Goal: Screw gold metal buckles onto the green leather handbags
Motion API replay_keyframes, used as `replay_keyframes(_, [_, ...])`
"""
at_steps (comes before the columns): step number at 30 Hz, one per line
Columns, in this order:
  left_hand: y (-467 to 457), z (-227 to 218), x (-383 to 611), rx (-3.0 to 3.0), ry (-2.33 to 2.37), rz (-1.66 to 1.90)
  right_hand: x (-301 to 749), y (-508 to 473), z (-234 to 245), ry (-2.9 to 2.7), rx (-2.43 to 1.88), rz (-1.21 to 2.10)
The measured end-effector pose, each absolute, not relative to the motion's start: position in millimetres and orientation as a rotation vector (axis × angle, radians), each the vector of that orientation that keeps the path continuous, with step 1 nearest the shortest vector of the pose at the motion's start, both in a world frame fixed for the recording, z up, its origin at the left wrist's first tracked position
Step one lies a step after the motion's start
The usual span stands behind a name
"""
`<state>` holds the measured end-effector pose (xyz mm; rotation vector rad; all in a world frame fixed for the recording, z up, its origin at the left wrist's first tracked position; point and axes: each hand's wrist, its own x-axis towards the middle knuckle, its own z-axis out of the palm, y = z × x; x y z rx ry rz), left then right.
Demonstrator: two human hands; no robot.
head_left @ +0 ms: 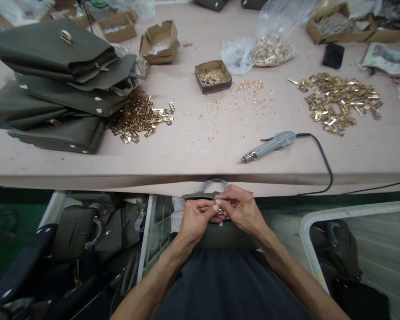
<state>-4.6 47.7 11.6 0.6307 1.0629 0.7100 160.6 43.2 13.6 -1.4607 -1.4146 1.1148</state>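
Note:
A dark olive handbag [226,235] rests on my lap against the table edge, its handle [213,182] wrapped in clear plastic. Over its front, my left hand [200,215] and my right hand [238,206] meet with fingers pinched together. Between the fingertips shows a small gold metal clasp piece [220,212], largely covered by them. Both hands are closed about this piece and the bag's flap edge. Which fingers carry the piece is hard to make out.
A grey electric screwdriver [270,146] with a cord lies on the table [200,160]. Stacked olive bags [63,98] stand left beside gold plates [140,115]. Gold clasps [343,102] lie right; a small box [213,76] holds screws. Crates [146,240] of bags flank me.

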Motion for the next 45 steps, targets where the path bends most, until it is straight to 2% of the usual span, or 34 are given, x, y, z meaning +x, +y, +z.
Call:
replay_keyframes(10, [54,23,10,0.597,1.181,0.864,171,21,15,-1.746,-1.28,0.824])
replay_keyframes(16, [58,27,14,0.559,1.194,0.868,170,15,2,-1.931,-1.236,0.463])
replay_keyframes(23, [60,26,14,0.526,1.177,0.834,171,17,1,-1.983,-1.119,0.323])
replay_keyframes(27, [59,27,11,0.556,1.203,0.777,175,26,10,-1.973,-1.093,0.442])
replay_keyframes(32, [47,31,3,1.155,1.434,0.902,178,43,29,-1.844,-1.145,0.712])
replay_keyframes(36, [46,30,1,1.477,1.258,0.98,177,53,37,-1.722,-1.109,0.841])
replay_keyframes(45, [50,-4,15,0.963,1.146,0.983,181,59,30,-1.546,-1.312,1.082])
